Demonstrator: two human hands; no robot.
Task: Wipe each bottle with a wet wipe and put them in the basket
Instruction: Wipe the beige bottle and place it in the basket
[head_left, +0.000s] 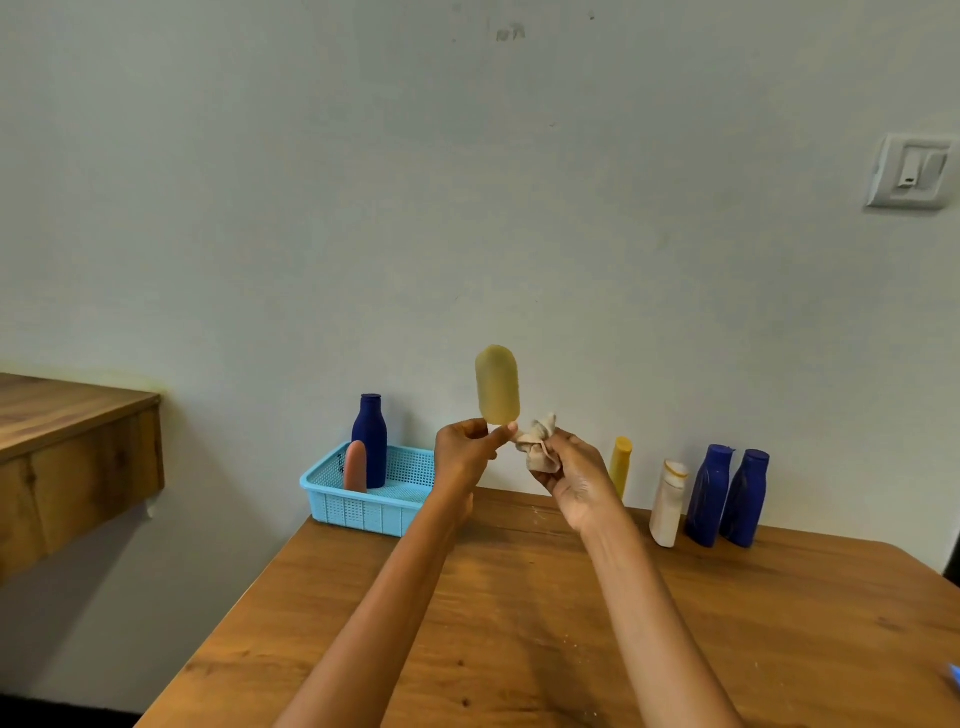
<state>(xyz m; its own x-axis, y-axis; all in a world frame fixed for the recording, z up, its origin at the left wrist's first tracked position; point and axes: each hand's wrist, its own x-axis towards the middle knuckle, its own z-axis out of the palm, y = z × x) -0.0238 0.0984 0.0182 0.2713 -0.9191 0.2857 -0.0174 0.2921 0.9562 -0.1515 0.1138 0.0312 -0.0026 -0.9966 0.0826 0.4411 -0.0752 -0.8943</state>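
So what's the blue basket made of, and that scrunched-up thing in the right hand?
The basket looks like moulded plastic: light blue, with a fine grid of holes in its walls. The wet wipe looks like soft, thin cloth or paper, beige and crumpled into folds where the right hand pinches it. Which of the two, the view leaves open.

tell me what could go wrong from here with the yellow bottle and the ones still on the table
The left hand only pinches the yellow bottle by its lower end, so wiping pressure from the wet wipe in the right hand might knock it loose. The white bottle and blue bottles lean, so a bump could topple them.
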